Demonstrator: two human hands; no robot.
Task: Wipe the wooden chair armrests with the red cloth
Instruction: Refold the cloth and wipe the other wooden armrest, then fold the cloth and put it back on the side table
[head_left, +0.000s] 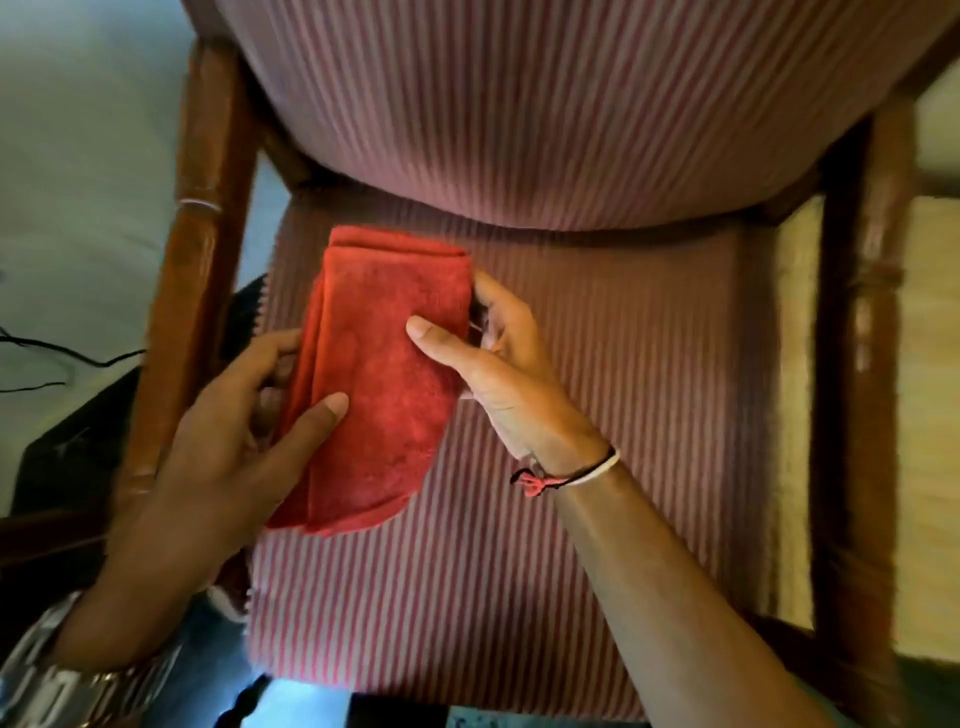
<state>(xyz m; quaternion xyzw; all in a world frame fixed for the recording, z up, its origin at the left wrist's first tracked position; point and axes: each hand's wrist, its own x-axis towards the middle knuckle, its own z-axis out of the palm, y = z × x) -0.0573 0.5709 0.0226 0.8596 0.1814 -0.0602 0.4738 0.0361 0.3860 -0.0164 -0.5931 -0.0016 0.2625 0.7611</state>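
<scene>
- We see the red cloth (376, 374), folded into a long pad, held over the striped seat (597, 415) of the wooden chair.
- Our left hand (228, 447) closes on its left edge, thumb on top, fingers (270, 348) curled beneath.
- Our right hand (498, 364) pinches its right edge, thumb pressed on the top face.
- The left armrest (197, 249) and right armrest (872, 322) flank the seat, neither touched by the cloth.
- A cord bracelet (566, 475) circles the right wrist.
- The blur hides any writing; we can read none.
</scene>
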